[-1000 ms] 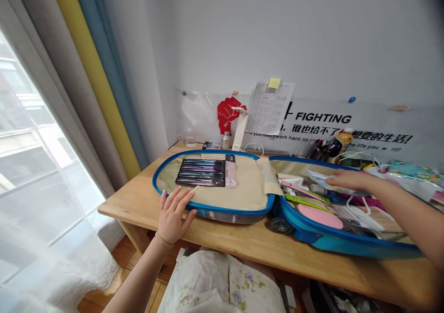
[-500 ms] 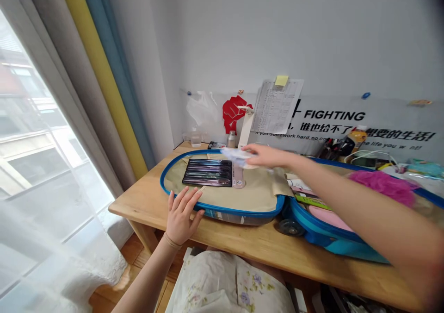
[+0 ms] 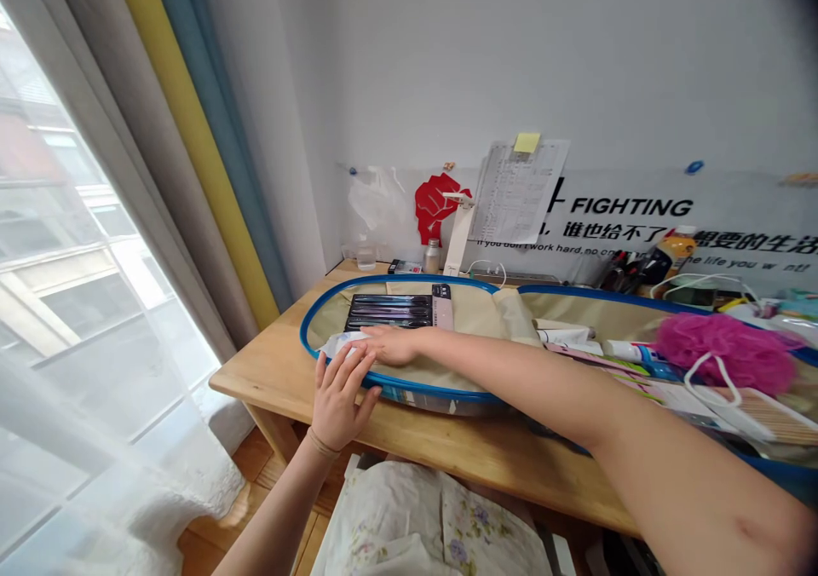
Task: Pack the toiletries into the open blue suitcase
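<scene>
A blue-rimmed suitcase (image 3: 476, 373) lies open on the desk, its beige-lined left half before me. My right hand (image 3: 391, 345) reaches across it to the near left corner, holding a small white packet (image 3: 341, 342) with pale blue marks down inside the rim. Part of the packet and some of those fingers are hidden. On the near left rim rests my left hand (image 3: 340, 399), fingers spread, close to the packet and holding nothing. A pack of toothbrushes (image 3: 391, 308) on dark backing lies in the same half, partly behind my right hand.
The suitcase's right half holds a pink bath puff (image 3: 722, 350), a white tube (image 3: 566, 336) and other toiletries. Behind stand a white desk lamp (image 3: 458, 239), a small jar (image 3: 432, 256) and an orange-labelled bottle (image 3: 676, 248). The wooden desk (image 3: 256, 371) ends near the curtain.
My right hand has carried the white packet from the suitcase's far side toward me and left, down to the near left corner. My left hand stays on the rim.
</scene>
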The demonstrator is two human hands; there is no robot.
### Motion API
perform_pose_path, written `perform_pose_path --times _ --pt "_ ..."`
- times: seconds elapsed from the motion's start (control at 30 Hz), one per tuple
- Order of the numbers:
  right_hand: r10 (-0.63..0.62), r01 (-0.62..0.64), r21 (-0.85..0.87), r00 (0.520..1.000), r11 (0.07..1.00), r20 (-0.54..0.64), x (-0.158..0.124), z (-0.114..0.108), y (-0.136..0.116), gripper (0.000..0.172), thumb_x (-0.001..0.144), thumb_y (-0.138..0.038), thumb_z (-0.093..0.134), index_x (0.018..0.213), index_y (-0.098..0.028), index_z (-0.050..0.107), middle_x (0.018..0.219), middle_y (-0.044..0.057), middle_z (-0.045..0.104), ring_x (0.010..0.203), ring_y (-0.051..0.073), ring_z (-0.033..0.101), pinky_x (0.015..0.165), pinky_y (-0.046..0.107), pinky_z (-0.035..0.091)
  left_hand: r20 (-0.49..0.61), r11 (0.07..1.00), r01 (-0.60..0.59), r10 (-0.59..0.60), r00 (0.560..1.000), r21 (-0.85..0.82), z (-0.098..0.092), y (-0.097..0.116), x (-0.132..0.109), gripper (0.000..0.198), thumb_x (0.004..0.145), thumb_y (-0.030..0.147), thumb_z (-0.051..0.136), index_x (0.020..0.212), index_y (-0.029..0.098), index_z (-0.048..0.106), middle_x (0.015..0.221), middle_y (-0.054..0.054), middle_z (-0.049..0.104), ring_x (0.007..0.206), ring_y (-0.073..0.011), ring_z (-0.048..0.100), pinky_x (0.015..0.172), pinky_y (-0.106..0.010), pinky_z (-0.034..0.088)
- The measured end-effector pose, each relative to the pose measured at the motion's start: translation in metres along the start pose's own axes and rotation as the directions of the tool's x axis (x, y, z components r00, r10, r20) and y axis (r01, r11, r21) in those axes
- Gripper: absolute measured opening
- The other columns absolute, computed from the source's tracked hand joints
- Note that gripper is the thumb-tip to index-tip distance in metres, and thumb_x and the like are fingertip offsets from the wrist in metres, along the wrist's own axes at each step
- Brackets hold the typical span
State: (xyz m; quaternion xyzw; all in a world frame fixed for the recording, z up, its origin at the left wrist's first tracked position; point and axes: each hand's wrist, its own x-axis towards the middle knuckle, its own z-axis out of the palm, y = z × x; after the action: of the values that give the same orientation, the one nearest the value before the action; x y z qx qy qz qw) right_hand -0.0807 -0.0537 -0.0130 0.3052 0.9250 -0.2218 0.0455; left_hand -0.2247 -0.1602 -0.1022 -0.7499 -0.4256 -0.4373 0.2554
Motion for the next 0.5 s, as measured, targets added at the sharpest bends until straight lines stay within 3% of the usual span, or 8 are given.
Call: perform_pose_path --times 0.1,0.23,0.37,0.5 --pt "0.075 -0.076 0.016 0.996 0.997 0.053 -0.003 0.011 -0.002 0.065 0.091 -0.056 0.043 0.15 -0.03 0.035 0.162 0.005 0.018 0.149 0.035 0.013 0.119 0.059 0.014 0.001 1.0 -0.006 0.006 1.0 -0.008 0.0 0.001 0.0 0.052 0.093 0.03 0.051 0.144 0.023 0.044 0.131 -0.009 0.063 0.131 -0.0254 0.049 0.119 -0.045 0.015" --pt "0.122 -0.123 0.02 0.991 0.992 0.049 -0.007 0.011 -0.009 0.067 0.091 -0.059 0.041 0.151 -0.032 0.031 0.163 0.004 0.013 0.149 0.036 0.01 0.119 0.061 0.012 0.011 1.0 -0.001 0.001 1.0 -0.007 0.0 0.002 0.0 0.053 0.092 0.029 0.05 0.145 0.024 0.044 0.133 -0.008 0.062 0.131 -0.0257 0.049 0.119 -0.046 0.015" --pt "0.17 -0.17 0.011 0.981 0.985 -0.089 -0.027 -0.023 -0.001 0.066 0.096 -0.057 0.024 0.155 -0.027 0.021 0.163 0.004 0.012 0.15 0.026 0.011 0.123 0.046 0.011 0.022 1.0 -0.004 0.003 1.0 0.006 -0.002 0.001 0.001 0.054 0.093 0.029 0.05 0.145 0.024 0.043 0.135 -0.009 0.06 0.133 -0.0251 0.047 0.12 -0.045 0.014" --pt "0.3 -0.32 -0.024 0.91 0.947 -0.286 -0.092 -0.073 0.036 0.075 0.094 -0.054 0.036 0.156 -0.018 0.017 0.163 0.012 0.009 0.151 0.027 0.007 0.123 0.044 0.007 0.034 1.0 0.004 -0.004 0.999 0.006 -0.001 0.001 -0.001 0.054 0.093 0.029 0.051 0.145 0.024 0.042 0.137 -0.009 0.059 0.134 -0.0249 0.046 0.12 -0.045 0.013"
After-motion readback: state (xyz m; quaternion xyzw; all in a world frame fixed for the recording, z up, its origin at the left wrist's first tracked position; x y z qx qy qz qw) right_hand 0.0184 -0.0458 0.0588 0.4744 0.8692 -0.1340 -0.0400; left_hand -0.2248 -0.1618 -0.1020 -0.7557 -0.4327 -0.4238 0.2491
